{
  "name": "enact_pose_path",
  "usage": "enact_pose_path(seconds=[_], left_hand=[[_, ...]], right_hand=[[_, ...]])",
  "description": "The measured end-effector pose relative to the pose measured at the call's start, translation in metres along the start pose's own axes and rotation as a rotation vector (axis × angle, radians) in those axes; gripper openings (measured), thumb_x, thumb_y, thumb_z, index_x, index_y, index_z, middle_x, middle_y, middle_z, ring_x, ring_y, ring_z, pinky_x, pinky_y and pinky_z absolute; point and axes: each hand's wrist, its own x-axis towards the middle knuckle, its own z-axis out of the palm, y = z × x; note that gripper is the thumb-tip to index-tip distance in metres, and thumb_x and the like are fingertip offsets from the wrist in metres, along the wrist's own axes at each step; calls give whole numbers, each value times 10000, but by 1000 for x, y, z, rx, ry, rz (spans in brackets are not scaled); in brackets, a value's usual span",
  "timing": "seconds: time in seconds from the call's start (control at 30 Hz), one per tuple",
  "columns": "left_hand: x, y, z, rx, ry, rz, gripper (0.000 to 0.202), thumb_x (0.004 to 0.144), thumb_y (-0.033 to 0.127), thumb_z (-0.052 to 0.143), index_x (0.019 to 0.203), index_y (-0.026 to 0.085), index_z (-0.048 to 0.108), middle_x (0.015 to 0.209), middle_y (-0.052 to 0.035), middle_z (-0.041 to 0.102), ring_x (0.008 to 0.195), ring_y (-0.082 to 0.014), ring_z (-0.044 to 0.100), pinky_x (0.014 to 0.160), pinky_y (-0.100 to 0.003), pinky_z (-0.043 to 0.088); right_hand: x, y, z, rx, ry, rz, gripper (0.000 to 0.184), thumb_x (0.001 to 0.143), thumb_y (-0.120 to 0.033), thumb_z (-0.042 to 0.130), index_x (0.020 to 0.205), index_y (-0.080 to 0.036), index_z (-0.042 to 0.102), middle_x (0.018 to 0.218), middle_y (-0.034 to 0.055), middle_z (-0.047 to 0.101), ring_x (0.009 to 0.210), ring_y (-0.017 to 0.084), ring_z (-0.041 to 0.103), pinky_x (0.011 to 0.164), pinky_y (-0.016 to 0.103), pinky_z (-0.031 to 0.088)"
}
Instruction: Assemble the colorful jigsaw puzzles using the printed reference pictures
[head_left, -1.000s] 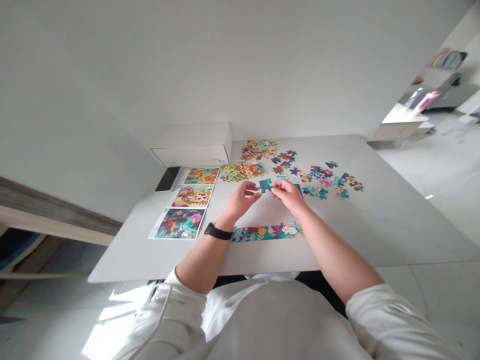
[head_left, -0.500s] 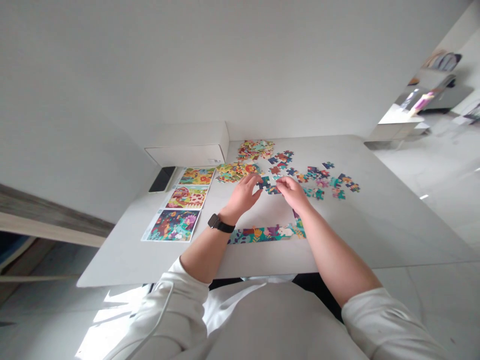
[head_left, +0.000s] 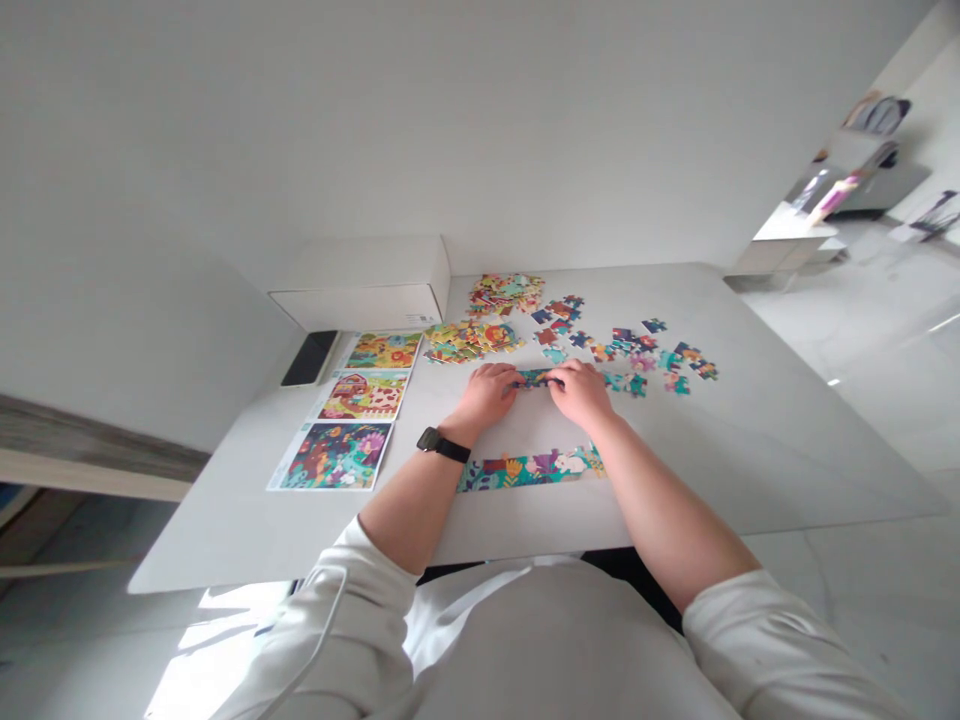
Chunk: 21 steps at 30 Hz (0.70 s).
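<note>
Between my two hands lies a short row of dark blue-green jigsaw puzzle pieces (head_left: 534, 378), flat on the table. My left hand (head_left: 487, 394) has its fingers closed on the row's left end. At the right end, my right hand (head_left: 582, 394) grips it with bent fingers, which partly cover the pieces. Nearer my body is a joined puzzle strip (head_left: 525, 470) with leaves and a white rabbit; my right forearm hides its right end. Loose dark and teal pieces (head_left: 637, 345) lie scattered beyond and right of my right hand.
A yellow pile of pieces (head_left: 472, 342) and a red-and-cream pile (head_left: 506, 292) lie farther back. Three picture sheets, the nearest a dark forest picture (head_left: 337, 455), line the left side. Behind them are a phone (head_left: 310, 357) and a white box (head_left: 352, 303) against the wall.
My hands have come down slightly and pressed in from both sides. The dark pieces that stood apart between my fingers now lie in a flat row. The view has shifted a little.
</note>
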Motion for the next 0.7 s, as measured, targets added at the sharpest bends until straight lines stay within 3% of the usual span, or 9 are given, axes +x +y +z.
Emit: enact_pose_path(seconds=[0.27, 0.47, 0.7], left_hand=[[1, 3, 0, 2, -4, -36, 368, 913, 164, 638, 1217, 258, 823, 1370, -93, 773, 1317, -288, 683, 1224, -487, 503], [0, 6, -1, 27, -19, -46, 392, 930, 175, 613, 1258, 257, 811, 1433, -99, 739, 1370, -297, 654, 1242, -512, 480], [-3, 10, -6, 3, -22, 33, 383, 954, 196, 622, 1276, 274, 815, 1451, -90, 738, 1349, -305, 659, 1215, -535, 498]], right_hand=[[0, -2, 1, -42, -71, 26, 298, 1064, -317, 614, 1264, -311, 834, 1388, 102, 712, 1285, 322, 622, 1079, 438, 495], [1, -1, 4, -2, -50, 26, 288, 1048, -315, 629, 1245, -298, 839, 1371, 100, 722, 1278, 340, 620, 1095, 468, 492], [1, 2, 8, 25, -28, 4, 291, 1024, -309, 647, 1236, -296, 845, 1340, 118, 726, 1251, 356, 620, 1082, 490, 500]])
